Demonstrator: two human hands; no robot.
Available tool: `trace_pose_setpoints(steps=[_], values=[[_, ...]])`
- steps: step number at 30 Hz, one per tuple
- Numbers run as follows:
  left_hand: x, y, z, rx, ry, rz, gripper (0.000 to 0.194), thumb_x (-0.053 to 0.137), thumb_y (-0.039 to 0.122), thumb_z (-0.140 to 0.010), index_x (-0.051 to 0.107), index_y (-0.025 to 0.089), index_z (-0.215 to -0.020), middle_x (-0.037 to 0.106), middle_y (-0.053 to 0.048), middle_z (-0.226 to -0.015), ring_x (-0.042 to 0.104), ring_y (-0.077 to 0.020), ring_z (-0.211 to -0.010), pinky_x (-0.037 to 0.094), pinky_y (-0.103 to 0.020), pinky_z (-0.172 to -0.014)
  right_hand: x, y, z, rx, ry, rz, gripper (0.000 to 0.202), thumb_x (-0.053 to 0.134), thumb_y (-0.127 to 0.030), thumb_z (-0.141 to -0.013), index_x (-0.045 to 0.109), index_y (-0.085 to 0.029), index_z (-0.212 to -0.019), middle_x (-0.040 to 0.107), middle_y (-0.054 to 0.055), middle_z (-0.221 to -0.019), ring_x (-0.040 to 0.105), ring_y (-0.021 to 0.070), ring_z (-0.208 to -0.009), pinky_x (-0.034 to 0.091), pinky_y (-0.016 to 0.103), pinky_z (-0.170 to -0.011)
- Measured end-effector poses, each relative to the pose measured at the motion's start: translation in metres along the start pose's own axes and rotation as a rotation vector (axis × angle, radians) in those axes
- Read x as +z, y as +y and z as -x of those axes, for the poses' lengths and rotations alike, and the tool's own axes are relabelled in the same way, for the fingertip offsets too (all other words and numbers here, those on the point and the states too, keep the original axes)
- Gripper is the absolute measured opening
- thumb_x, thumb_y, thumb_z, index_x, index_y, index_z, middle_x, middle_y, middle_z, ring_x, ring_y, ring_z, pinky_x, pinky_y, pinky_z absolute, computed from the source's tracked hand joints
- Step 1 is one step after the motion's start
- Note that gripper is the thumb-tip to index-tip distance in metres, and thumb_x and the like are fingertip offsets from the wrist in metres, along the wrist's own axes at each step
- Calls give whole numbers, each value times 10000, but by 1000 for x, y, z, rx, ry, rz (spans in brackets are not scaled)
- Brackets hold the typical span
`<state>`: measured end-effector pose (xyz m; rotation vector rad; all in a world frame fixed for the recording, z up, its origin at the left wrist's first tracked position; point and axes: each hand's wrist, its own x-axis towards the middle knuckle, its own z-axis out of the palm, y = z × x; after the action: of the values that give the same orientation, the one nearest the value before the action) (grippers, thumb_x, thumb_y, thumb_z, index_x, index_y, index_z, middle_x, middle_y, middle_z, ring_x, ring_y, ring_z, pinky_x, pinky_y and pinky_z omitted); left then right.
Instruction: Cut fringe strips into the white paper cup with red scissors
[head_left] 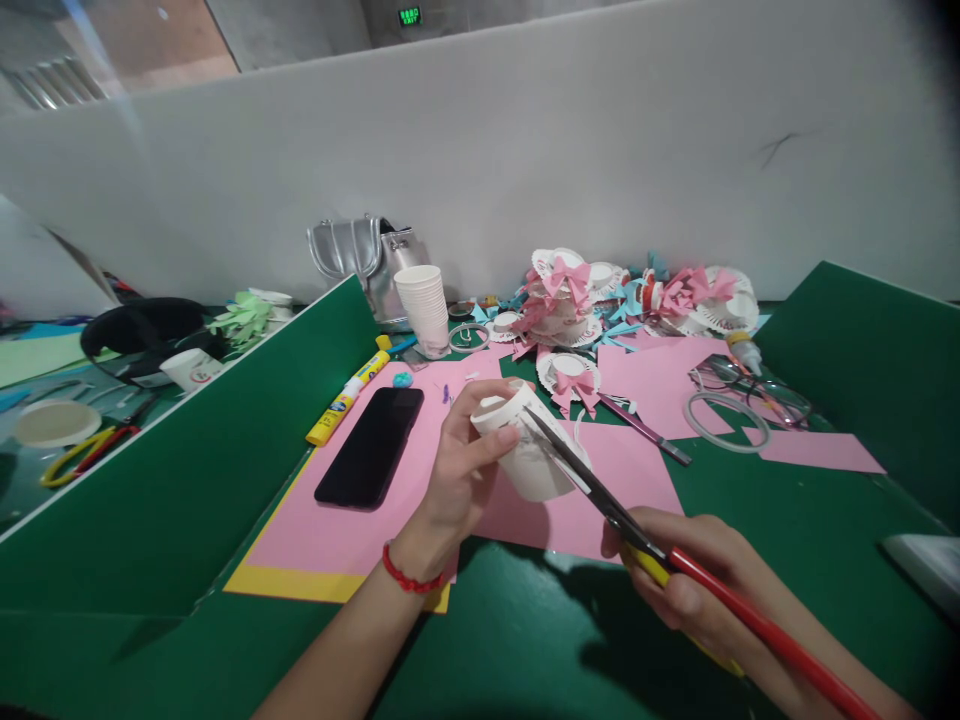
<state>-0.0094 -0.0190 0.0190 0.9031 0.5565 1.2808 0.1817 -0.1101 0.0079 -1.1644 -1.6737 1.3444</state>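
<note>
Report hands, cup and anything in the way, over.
Left hand gripping paper cup. Right hand holding scissors at the cup's side. Pink paper below; phone off left, apart from both hands.

Matt paper is seen in the cup (538, 468) at the left fingers (491, 450), smooth metal and plastic in the scissors (613, 512) within the right fingers (681, 597), glossy silver in the bag (345, 248) beyond both.
</note>
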Motion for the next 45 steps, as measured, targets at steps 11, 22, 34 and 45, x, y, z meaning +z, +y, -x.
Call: trace_pose_setpoints(steps=[11, 22, 34, 45], values=[[-1, -1, 2, -13, -32, -23, 283, 801, 256, -597, 653, 244, -838, 657, 9, -982, 588, -141, -765, 456, -263, -680, -3, 13, 0, -40, -40, 8, 475, 479, -667, -879, 599, -208, -860, 293, -73, -557, 253, 120, -476, 174, 268, -444], [0, -3, 1, -24, -4, -10, 284, 811, 243, -568, 676, 238, -819, 658, -5, -996, 590, -160, -790, 462, -265, -677, -1, 1, -1, -16, -4, 73, 470, 454, -656, -901, 555, -207, -805, 291, -72, -567, 252, 118, -493, 179, 265, -464], [0, -2, 0, -30, -5, 2, 298, 831, 263, -539, 692, 232, -802, 651, -7, -1024, 586, -160, -828, 464, -246, -686, -1, 5, 0, -52, -8, 59, 485, 460, -644, -907, 564, -185, -791, 310, -79, -530, 267, 95, -450, 180, 245, -430], [1, -3, 0, -59, -14, 26, 297, 836, 266, -542, 689, 244, -799, 659, 3, -942, 582, -150, -782, 462, -254, -688, 10, -9, -2, 13, 119, 57, 586, 427, -722, -870, 560, -172, -718, 274, -79, -527, 232, 94, -459, 154, 268, -445]])
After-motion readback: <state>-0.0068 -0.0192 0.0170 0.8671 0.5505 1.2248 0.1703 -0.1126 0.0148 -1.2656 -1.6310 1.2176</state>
